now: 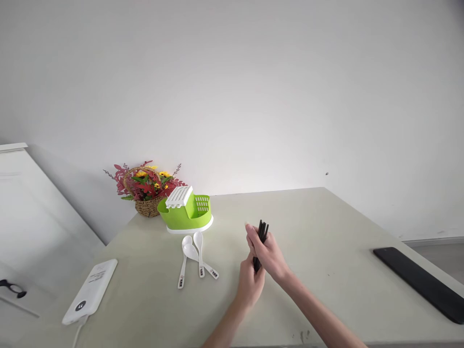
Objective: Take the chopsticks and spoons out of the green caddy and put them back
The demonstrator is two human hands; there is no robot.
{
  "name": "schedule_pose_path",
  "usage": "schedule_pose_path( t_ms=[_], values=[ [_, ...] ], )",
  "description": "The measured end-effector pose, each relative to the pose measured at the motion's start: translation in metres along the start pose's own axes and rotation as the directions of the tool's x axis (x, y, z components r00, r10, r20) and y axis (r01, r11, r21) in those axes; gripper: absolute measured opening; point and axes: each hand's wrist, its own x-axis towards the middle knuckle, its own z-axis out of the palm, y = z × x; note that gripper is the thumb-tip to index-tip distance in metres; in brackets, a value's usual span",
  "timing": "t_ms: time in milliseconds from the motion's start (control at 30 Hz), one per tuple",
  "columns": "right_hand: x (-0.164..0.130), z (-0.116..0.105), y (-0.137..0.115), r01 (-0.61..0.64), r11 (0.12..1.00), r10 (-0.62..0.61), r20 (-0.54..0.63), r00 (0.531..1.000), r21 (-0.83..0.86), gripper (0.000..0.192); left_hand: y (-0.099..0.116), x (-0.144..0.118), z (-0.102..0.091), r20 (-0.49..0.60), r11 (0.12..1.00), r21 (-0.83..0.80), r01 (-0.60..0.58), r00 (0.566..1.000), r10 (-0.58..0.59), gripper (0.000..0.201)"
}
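Observation:
Several black chopsticks stand in a tilted bundle above the table, their upper ends poking out over my fingers. My right hand is wrapped round the upper part of the bundle. Below it, my left hand grips the lower part, and the two hands touch. Three white spoons lie crossed over one another to the left of my hands. Behind the spoons sits a green utensil holder with a white slotted top and a white base.
A wicker basket of artificial flowers stands at the back left by the wall. At the left lies a white power bank with a cable. A long black flat object rests along the right edge of the table.

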Motion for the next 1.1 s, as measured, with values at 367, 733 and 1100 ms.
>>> schedule_pose_path(
  t_ms=[367,733,1100],
  values=[
    [0.016,-0.014,0.020,0.052,0.984,-0.055,-0.014,0.998,-0.172,0.058,0.001,0.001,-0.004,0.080,0.984,-0.052,0.173,0.982,-0.168,0.036],
    [0.055,-0.018,0.076,-0.195,0.904,0.211,-0.001,0.978,-0.381,0.048,-0.012,-0.043,-0.001,-0.110,0.932,0.363,-0.001,0.993,0.044,0.058],
    [0.060,-0.016,0.119,-0.230,0.627,0.248,-0.090,0.965,-0.744,0.024,-0.038,-0.055,0.009,0.040,0.488,0.858,-0.162,0.967,0.252,0.075]
  ],
)
